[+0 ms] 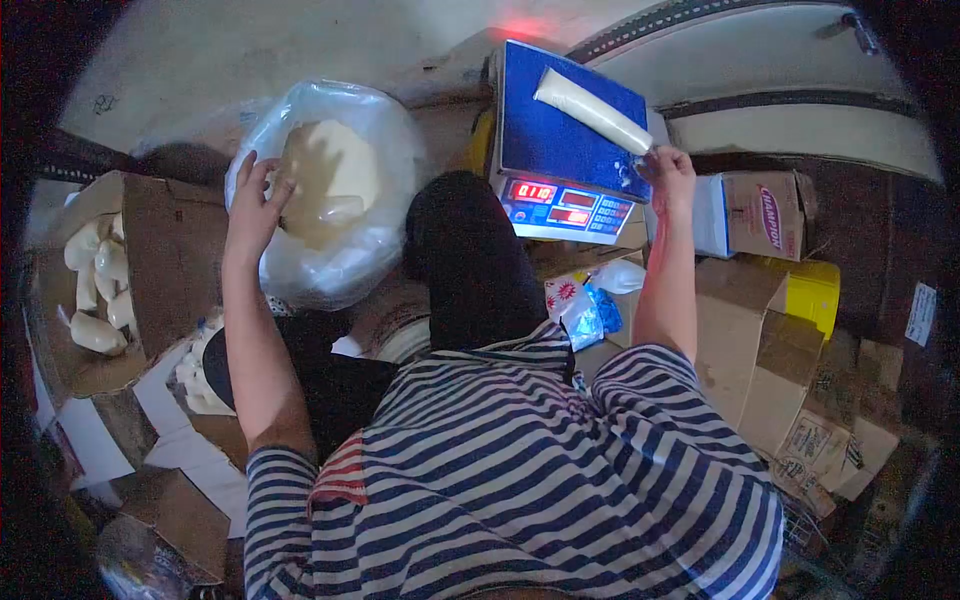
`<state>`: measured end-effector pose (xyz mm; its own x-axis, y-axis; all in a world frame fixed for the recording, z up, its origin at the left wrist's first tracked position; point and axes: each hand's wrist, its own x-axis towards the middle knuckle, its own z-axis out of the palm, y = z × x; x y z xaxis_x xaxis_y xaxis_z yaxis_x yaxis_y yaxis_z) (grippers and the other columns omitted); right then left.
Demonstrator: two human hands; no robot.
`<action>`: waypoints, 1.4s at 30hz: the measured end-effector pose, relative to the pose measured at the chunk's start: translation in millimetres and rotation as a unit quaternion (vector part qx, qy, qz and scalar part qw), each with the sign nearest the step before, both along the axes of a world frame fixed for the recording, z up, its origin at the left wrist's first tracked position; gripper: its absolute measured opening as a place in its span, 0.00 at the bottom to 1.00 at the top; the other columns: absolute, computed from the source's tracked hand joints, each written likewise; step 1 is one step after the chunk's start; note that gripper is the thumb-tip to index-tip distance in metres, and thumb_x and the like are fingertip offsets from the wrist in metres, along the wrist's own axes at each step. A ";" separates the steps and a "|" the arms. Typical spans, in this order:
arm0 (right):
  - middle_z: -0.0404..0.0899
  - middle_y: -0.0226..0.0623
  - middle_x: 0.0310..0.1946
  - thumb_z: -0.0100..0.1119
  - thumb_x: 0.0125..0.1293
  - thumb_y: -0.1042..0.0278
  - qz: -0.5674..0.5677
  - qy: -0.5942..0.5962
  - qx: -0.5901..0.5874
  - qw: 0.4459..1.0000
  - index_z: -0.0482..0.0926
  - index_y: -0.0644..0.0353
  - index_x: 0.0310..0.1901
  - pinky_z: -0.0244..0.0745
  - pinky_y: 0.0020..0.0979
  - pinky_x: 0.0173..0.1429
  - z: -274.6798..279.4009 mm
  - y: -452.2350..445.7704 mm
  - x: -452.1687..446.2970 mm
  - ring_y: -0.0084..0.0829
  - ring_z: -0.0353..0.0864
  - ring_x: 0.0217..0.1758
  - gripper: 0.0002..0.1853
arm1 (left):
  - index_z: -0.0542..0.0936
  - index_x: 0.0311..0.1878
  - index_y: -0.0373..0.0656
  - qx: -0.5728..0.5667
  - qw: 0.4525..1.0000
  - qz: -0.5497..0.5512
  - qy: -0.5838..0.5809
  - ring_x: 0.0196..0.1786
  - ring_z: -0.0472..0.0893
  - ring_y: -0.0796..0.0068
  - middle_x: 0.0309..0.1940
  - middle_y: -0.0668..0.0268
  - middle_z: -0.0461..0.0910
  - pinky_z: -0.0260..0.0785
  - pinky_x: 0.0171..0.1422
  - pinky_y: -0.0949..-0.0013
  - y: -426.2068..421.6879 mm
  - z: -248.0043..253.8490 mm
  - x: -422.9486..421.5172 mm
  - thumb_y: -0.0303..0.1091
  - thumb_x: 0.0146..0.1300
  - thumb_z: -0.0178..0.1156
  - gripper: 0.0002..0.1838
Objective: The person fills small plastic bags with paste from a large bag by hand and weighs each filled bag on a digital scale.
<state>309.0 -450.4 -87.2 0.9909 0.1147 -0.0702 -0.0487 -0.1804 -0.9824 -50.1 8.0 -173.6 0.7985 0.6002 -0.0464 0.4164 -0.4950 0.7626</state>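
Note:
A long, narrow clear plastic bag filled with white powder (595, 112) lies slantwise across the blue top of a digital scale (540, 130). My right hand (672, 178) is closed on the bag's near right end, at the scale's right edge. Red digits glow on the scale's display. On the left, my left hand (258, 200) is held over the rim of a big clear plastic sack (385, 125), fingers apart and nothing in them. Pale powder (350, 165) fills the sack, and a small pale rounded object (340, 208) rests on it; its kind is unclear.
An open cardboard box (170, 270) at the left holds several filled bags (100, 335). More filled bags (200, 380) lie below it. To the right stand a Champion carton (765, 215), a yellow bucket (812, 290) and cardboard boxes (720, 340). A blue packet (600, 312) lies beneath the scale.

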 end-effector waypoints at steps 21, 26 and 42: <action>0.79 0.39 0.36 0.62 0.57 0.65 0.025 -0.193 -0.216 0.957 0.74 0.68 0.51 0.70 0.24 0.42 71.9 58.7 -52.8 0.24 0.77 0.38 0.23 | 0.70 0.57 0.38 0.026 0.998 -0.046 0.013 0.61 0.68 0.52 0.63 0.49 0.62 0.60 0.64 0.61 7.2 -4.1 -6.4 0.43 0.58 0.59 0.27; 0.79 0.39 0.42 0.62 0.57 0.64 0.159 -0.175 -0.208 0.949 0.74 0.61 0.54 0.71 0.26 0.48 99.8 204.5 -148.9 0.26 0.77 0.42 0.23 | 0.68 0.59 0.34 -0.034 0.999 -0.009 0.015 0.63 0.66 0.55 0.60 0.51 0.66 0.54 0.67 0.62 -3.2 3.9 -0.1 0.48 0.60 0.56 0.31; 0.76 0.41 0.40 0.56 0.49 0.64 0.385 -0.370 -0.416 0.736 0.79 0.55 0.39 0.73 0.39 0.42 -242.1 345.2 -244.3 0.39 0.75 0.46 0.14 | 0.74 0.55 0.41 -0.387 0.882 0.186 -0.194 0.61 0.64 0.69 0.55 0.59 0.71 0.49 0.66 0.69 14.8 41.5 -22.9 0.46 0.58 0.59 0.25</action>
